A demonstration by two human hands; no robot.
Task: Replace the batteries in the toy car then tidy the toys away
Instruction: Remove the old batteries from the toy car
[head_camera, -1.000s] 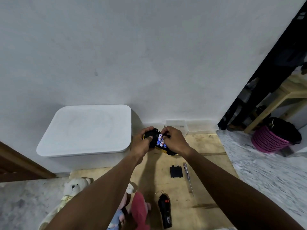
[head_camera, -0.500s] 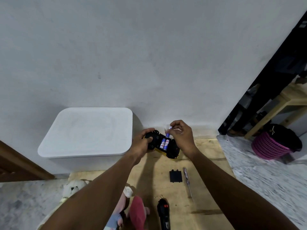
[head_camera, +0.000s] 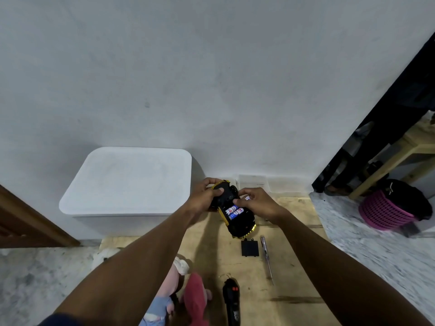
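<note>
A yellow and black toy car (head_camera: 237,220) is held upside down above the wooden board, its battery bay open with two blue-white batteries (head_camera: 234,211) inside. My left hand (head_camera: 207,196) grips the car's far end. My right hand (head_camera: 257,203) holds another battery (head_camera: 247,198) in its fingers at the bay's right edge. The black battery cover (head_camera: 250,248) and a screwdriver (head_camera: 267,258) lie on the board below. A black remote control (head_camera: 231,302) lies nearer me.
A white lidded storage box (head_camera: 128,182) stands against the wall at left. Plush toys (head_camera: 186,300) lie on the floor near my left arm. A small clear container (head_camera: 253,182) sits by the wall. A pink basket (head_camera: 386,212) stands at right.
My right hand has come back down to the battery bay with a battery after lifting it. The car has turned so its near end points toward me.
</note>
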